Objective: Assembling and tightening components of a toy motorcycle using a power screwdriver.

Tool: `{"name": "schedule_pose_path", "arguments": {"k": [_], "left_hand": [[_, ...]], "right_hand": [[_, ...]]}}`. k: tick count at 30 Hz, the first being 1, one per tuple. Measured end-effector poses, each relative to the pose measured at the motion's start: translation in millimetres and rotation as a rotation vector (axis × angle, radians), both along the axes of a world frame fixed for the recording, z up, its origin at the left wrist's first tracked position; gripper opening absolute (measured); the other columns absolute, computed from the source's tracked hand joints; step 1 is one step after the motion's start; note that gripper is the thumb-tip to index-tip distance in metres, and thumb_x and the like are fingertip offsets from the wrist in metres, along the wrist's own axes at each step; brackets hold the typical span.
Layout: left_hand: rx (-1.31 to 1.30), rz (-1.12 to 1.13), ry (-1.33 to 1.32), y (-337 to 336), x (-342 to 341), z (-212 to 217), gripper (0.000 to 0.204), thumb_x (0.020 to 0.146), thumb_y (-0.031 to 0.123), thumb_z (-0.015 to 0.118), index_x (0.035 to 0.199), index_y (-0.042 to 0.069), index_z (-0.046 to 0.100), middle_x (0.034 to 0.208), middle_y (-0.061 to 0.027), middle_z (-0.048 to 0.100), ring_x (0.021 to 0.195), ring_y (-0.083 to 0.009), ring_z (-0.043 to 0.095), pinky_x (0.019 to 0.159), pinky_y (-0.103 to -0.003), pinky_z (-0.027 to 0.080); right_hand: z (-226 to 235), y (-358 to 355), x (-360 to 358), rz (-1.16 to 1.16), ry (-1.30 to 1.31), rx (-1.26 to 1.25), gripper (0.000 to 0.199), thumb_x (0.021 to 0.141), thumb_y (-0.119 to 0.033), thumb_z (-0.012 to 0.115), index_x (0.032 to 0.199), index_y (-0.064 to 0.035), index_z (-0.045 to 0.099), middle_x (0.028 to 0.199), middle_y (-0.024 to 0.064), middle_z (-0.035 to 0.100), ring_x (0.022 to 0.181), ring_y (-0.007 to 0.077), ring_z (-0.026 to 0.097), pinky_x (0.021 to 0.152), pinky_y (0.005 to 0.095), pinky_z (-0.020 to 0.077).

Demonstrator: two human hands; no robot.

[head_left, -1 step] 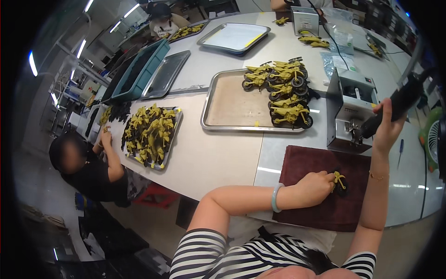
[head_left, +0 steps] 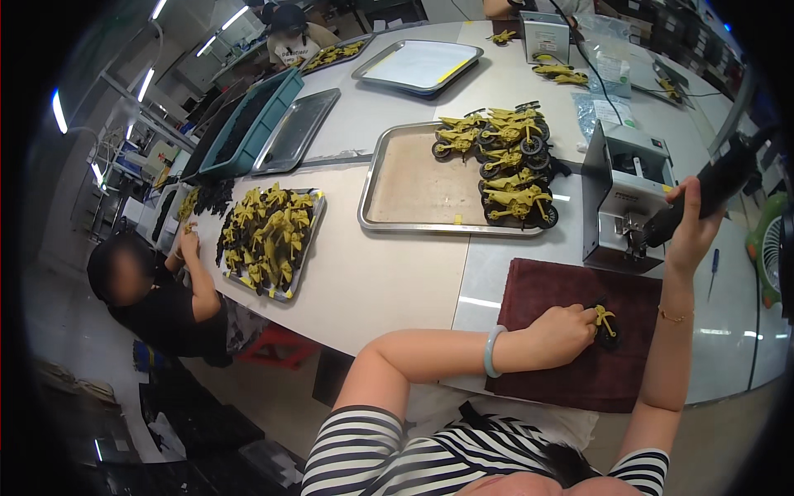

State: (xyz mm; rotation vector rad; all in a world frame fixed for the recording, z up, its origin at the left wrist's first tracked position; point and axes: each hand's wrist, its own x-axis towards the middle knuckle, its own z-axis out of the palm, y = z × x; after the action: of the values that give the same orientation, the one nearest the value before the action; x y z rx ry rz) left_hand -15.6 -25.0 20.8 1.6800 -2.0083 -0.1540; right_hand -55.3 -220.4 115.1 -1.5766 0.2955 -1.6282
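Observation:
My left hand (head_left: 565, 337) is closed on a small yellow and black toy motorcycle (head_left: 608, 318), which rests on a dark red cloth (head_left: 529, 289). The fingers cover part of the toy; a yellow fork and a black wheel stick out past them. My right hand (head_left: 693, 231) is wrapped round a black electric screwdriver (head_left: 728, 169), held at a slant. Its lower end points at the front of a grey metal screw feeder (head_left: 608, 211); I cannot tell whether the tip touches it.
Beyond the cloth, a metal tray (head_left: 413, 225) carries several toy motorcycles (head_left: 513, 165) along its right side. Another tray (head_left: 308, 256) is heaped with yellow and black parts. A co-worker (head_left: 165, 306) handles parts at the left. A thin screwdriver (head_left: 714, 269) and a green fan (head_left: 771, 248) are at right.

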Motion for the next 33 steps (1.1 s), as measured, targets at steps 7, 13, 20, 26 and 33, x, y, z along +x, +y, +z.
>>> {"name": "schedule_pose_path", "arguments": {"k": [7, 13, 20, 26, 33], "left_hand": [[0.01, -0.021, -0.04, -9.4, -0.3, 0.9, 0.013, 0.071, 0.015, 0.061, 0.075, 0.002, 0.059, 0.092, -0.0086, 0.057, 0.068, -0.021, 0.055, 0.057, -0.03, 0.048], [-0.032, 0.001, -0.032, -6.2, 0.7, 4.5, 0.018, 0.069, 0.014, 0.065, 0.079, 0.0, 0.061, 0.096, -0.0077, 0.058, 0.071, -0.0198, 0.055, 0.06, -0.028, 0.048], [-0.06, 0.01, -0.07, -7.6, -3.4, 2.2, 0.019, 0.069, 0.016, 0.066, 0.08, 0.0, 0.061, 0.094, -0.0067, 0.059, 0.07, -0.0181, 0.055, 0.059, -0.027, 0.048], [-0.064, 0.012, -0.078, -7.0, -2.6, 4.3, 0.019, 0.07, 0.015, 0.066, 0.08, 0.0, 0.061, 0.095, -0.0064, 0.058, 0.071, -0.0176, 0.055, 0.059, -0.027, 0.048], [-0.037, 0.001, -0.066, -5.7, -0.1, 3.8, 0.022, 0.069, 0.015, 0.066, 0.083, -0.001, 0.06, 0.096, -0.0054, 0.056, 0.071, -0.0175, 0.054, 0.06, -0.027, 0.048]], "right_hand": [[-4.4, -34.1, -22.7, 0.861, 0.044, 0.12, 0.081, 0.078, -0.047, 0.06, 0.129, 0.0008, 0.021, 0.065, 0.0036, 0.043, 0.052, 0.0119, 0.045, 0.049, 0.0241, 0.0382], [10.3, -12.4, 3.2, 0.268, 0.086, 0.18, 0.048, 0.086, -0.023, 0.054, 0.123, 0.0019, 0.038, 0.071, 0.0039, 0.051, 0.06, 0.0099, 0.05, 0.057, 0.0214, 0.0407], [12.1, -19.6, -15.1, 0.468, 0.13, 0.17, 0.054, 0.079, -0.023, 0.056, 0.123, 0.0005, 0.034, 0.071, 0.0052, 0.051, 0.06, 0.0117, 0.051, 0.058, 0.0228, 0.0419], [8.8, -29.0, -24.7, 0.894, 0.222, 0.121, 0.064, 0.068, -0.026, 0.058, 0.119, 0.0028, 0.033, 0.069, 0.0079, 0.051, 0.061, 0.013, 0.051, 0.058, 0.0236, 0.0418], [25.0, -10.5, -14.9, 0.515, 0.273, 0.104, 0.068, 0.066, -0.02, 0.054, 0.126, 0.0034, 0.034, 0.074, 0.0047, 0.05, 0.07, 0.0124, 0.05, 0.07, 0.0229, 0.0416]]}}
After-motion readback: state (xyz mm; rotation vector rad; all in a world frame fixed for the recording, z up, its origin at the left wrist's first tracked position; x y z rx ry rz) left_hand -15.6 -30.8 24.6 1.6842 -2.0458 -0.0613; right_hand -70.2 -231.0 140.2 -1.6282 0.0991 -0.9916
